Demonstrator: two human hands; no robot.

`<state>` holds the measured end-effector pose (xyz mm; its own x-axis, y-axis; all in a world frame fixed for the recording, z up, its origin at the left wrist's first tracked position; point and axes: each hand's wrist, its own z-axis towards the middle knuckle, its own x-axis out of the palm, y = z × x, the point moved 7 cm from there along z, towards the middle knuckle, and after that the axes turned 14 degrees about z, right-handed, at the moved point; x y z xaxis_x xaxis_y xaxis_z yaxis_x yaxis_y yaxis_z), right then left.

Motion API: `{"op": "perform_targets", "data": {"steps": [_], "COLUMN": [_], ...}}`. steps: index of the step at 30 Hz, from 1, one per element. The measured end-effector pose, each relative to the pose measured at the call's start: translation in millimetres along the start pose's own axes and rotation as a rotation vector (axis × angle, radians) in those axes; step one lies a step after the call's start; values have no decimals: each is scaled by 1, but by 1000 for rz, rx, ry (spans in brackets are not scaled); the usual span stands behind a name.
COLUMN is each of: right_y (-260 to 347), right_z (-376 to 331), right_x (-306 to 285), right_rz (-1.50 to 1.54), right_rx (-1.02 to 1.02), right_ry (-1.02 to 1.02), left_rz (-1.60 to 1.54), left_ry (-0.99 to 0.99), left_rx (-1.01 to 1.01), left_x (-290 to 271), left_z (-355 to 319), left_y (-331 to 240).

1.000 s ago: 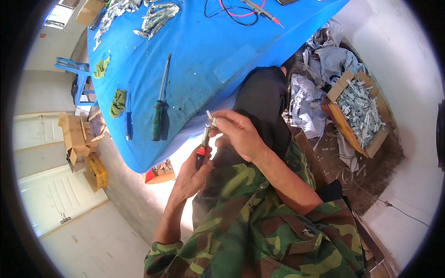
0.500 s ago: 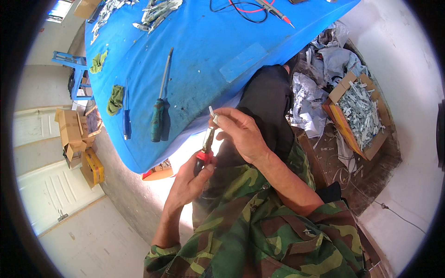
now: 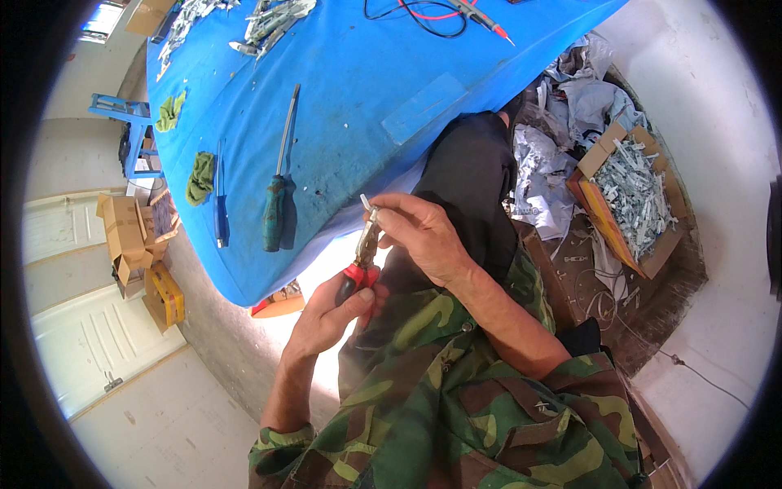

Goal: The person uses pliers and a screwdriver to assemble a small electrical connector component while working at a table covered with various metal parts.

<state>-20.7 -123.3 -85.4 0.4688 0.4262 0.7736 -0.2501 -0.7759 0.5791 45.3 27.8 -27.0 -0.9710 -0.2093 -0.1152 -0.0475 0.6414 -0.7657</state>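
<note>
My left hand is wrapped round the red-and-black handles of a pair of pliers, its metal jaws pointing up and away from me. At the jaw tips, my right hand pinches a small whitish strip between thumb and fingers. The strip's end sticks out past the fingertips; its exact kind is too small to tell. Both hands are above my lap, just off the near edge of the blue-covered table. Whether the jaws bite on the strip cannot be made out.
On the table lie a large teal-handled screwdriver, a thinner blue one, green cloths, a pile of metal pieces and a test probe. To the right stands a carton of small metal strips beside crumpled plastic.
The plier handles have spread apart in my left hand. My right hand still pinches the strip at the jaw tips, having barely moved.
</note>
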Motion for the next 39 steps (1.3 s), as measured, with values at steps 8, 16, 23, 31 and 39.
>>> {"op": "perform_targets", "data": {"steps": [8,16,23,31,39], "right_y": [2,5,5,1,6], "right_z": [-1,0,-2,-4,-7], "right_x": [1,4,5,1,-2], "right_rz": [-64,-103,-144,-71,-173], "right_rx": [14,-9,-71,-121,-279], "right_ry": [38,64,72,13,-52], "left_rz": [-85,-107,-170,-449,-679], "left_ry": [67,85,25,-17,-33], "left_rx": [-24,-63,-44,-51,16], "left_x": [-4,-5,-1,24,56], "left_z": [-3,-4,-4,-1,6], "left_y": [8,10,23,22,8]}}
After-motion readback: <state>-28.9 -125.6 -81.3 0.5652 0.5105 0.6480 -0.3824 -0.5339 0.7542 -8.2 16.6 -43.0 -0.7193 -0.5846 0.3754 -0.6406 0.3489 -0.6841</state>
